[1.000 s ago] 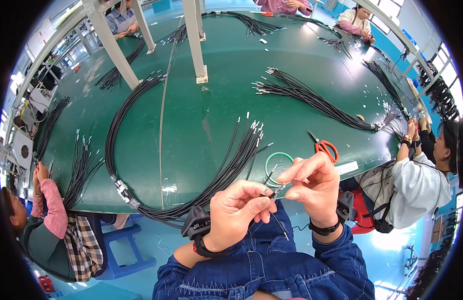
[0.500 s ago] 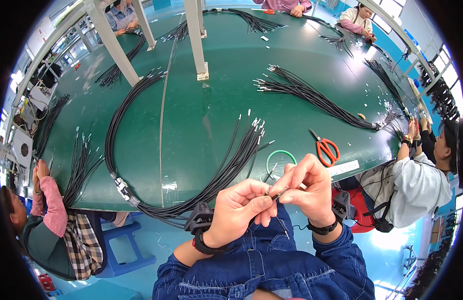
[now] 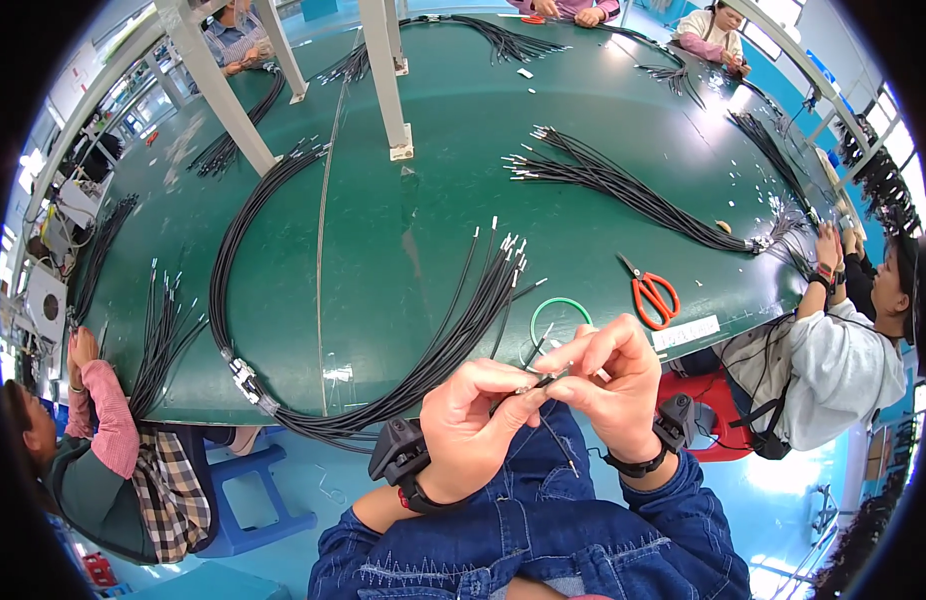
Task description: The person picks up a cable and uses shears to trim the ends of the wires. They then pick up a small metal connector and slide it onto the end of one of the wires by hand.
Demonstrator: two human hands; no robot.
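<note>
Your forearms come up from the lower edge in blue denim sleeves, each wrist wearing a dark band. Your left hand (image 3: 473, 425) is curled, thumb and forefinger pinched shut at its tip. Your right hand (image 3: 608, 385) meets it from the other side, fingers (image 3: 573, 352) bent inward, its grip closed too. Both hands touch just off the near edge of the bench.

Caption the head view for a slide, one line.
Both hands, left hand and right hand, pinch a thin black wire at the edge of a green table.
</note>
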